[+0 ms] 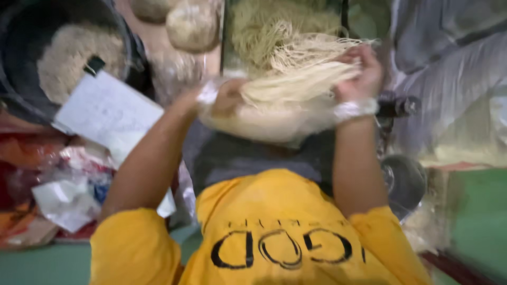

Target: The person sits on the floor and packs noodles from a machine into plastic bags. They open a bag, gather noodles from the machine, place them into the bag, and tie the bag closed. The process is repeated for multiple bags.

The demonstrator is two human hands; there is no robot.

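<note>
My left hand (224, 97) and right hand (362, 74) clench opposite ends of a light, limp, brittle-looking noodle bundle (296, 87) sagging between them.

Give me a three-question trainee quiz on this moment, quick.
1. True or false: both hands grip the pale noodle bundle.
2. What does the dark bucket at upper left hold: A water, B pale noodle strands, C tools?
3. Which hand is nearer the white paper sheet?

Key:
1. True: left hand and right hand hold its two ends.
2. B.
3. The left hand.
</note>
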